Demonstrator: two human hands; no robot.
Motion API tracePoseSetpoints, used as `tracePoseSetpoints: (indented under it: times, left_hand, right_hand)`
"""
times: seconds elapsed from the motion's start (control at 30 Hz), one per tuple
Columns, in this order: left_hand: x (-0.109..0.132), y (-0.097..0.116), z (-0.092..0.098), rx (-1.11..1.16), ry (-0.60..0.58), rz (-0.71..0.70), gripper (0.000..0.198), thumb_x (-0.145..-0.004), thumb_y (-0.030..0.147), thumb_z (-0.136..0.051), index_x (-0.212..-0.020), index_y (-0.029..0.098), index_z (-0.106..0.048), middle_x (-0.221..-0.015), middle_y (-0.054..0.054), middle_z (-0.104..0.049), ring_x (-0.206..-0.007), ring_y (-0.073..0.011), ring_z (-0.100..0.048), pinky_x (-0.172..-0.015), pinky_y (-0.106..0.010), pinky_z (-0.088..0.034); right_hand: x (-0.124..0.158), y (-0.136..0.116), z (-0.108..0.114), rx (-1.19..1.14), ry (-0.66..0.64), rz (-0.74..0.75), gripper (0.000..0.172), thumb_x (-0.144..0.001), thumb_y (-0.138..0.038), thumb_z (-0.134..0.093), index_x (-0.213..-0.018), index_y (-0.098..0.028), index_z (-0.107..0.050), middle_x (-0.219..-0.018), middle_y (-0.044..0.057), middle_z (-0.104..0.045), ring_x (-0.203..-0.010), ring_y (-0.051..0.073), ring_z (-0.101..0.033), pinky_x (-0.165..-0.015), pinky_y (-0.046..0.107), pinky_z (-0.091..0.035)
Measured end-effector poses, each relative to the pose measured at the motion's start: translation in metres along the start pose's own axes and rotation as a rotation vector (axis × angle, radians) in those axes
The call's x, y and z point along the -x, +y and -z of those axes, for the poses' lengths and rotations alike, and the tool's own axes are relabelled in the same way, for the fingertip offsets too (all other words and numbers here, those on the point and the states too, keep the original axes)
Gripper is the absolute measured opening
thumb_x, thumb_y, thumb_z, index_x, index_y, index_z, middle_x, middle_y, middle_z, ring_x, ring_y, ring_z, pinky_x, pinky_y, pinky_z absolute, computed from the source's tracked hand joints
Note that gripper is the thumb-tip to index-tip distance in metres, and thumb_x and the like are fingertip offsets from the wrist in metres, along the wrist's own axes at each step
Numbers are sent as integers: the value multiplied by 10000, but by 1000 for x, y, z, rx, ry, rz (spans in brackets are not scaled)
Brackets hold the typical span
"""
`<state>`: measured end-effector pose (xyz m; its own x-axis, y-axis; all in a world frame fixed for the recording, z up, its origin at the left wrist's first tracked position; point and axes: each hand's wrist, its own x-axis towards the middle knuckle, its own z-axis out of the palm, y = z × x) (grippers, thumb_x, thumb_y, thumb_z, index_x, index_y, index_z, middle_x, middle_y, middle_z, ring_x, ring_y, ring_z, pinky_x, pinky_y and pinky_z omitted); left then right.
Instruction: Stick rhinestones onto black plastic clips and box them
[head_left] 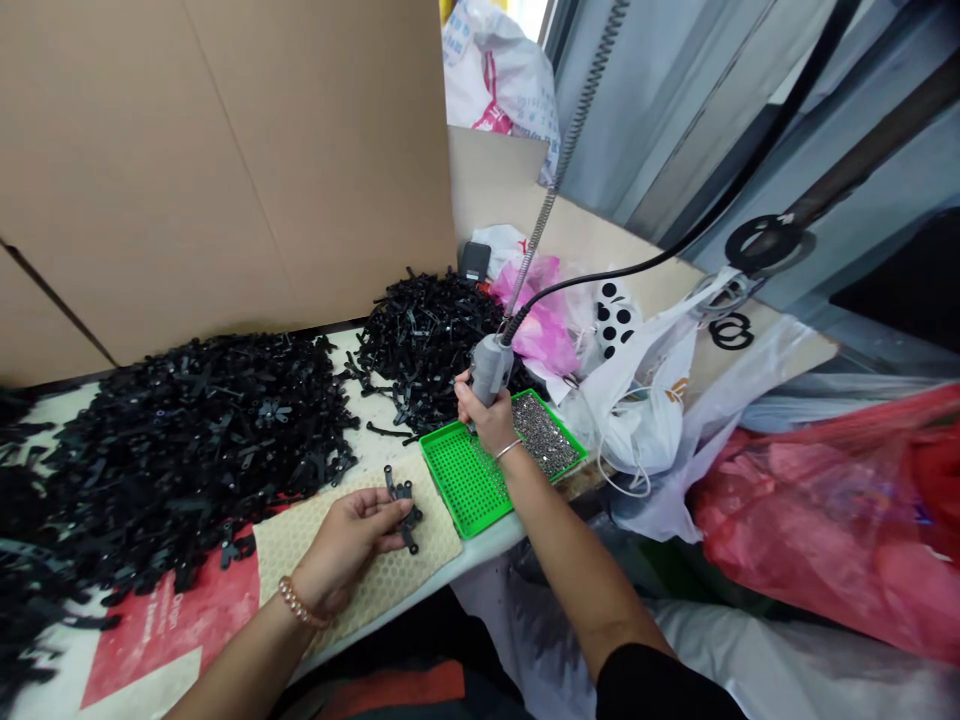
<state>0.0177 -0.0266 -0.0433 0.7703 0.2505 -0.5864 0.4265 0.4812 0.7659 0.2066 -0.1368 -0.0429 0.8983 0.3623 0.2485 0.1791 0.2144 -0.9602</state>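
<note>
My left hand (349, 550) pinches a small cluster of black plastic parts (401, 510) above a beige honeycomb rubber mat (390, 560). My right hand (487, 415) grips a grey rotary hand tool (491, 368), its tip pointing down into a green perforated tray (457, 480). The tool's tip is hidden behind my fingers. Small metal pieces (544, 435) lie heaped in the tray's far corner. Two large heaps of black plastic parts (187, 460) (424, 345) cover the table to the left and ahead of my hands.
A cardboard partition (225, 150) stands behind the table. A spring-sheathed cable (559, 190) and a black cord (637, 260) rise from the tool. White plastic bags (637, 420), a pink bag (540, 320) and a large red bag (825, 510) crowd the right side.
</note>
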Motion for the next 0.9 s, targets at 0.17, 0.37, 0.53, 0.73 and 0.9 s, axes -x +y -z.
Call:
tracePoseSetpoints:
  times: [0.17,0.37,0.53,0.73,0.9]
  left_hand:
    - [0,1,-1,26,-16,-6,294,-538,263,-862,-656,114,-637,-651,-9,-637,-587,-96,-576,-576,-213,-536]
    - [-5,-3,0,23,-6,-13,318,-528,270,-870,-673,101,-643,-682,-46,-674,-596,-113,-611,-553,-208,-531]
    - [-5,-4,-1,26,-9,-14,293,-547,235,-858,-703,97,-653,-705,-52,-684,-604,-115,-618,-541,-204,-531]
    - [-6,-5,-1,29,-14,-30,305,-540,247,-863,-679,104,-632,-666,-28,-660,-575,-99,-586,-523,-199,-520]
    - [-7,-5,-2,32,-18,-19,316,-524,248,-869,-666,109,-624,-663,-25,-660,-567,-96,-582,-520,-202,-515]
  right_hand:
    - [1,2,0,0,9,-3,349,-700,-473,-718,-841,-172,-614,-521,-58,-515,-392,90,-434,-401,232,-385]
    - [1,-12,-5,-152,93,41,333,-720,-393,-722,-964,-184,-635,-441,-95,-454,-382,82,-397,-397,207,-346]
    - [21,-44,-38,-470,8,-35,309,-722,-383,-703,-962,-210,-613,-433,-120,-377,-371,65,-323,-401,189,-339]
    - [45,-48,-75,-491,-116,-166,351,-670,-419,-737,-896,-190,-595,-421,-119,-377,-364,67,-328,-401,204,-338]
    - [48,-42,-80,-514,-129,-181,328,-689,-393,-739,-893,-178,-598,-424,-113,-385,-367,64,-339,-406,195,-331]
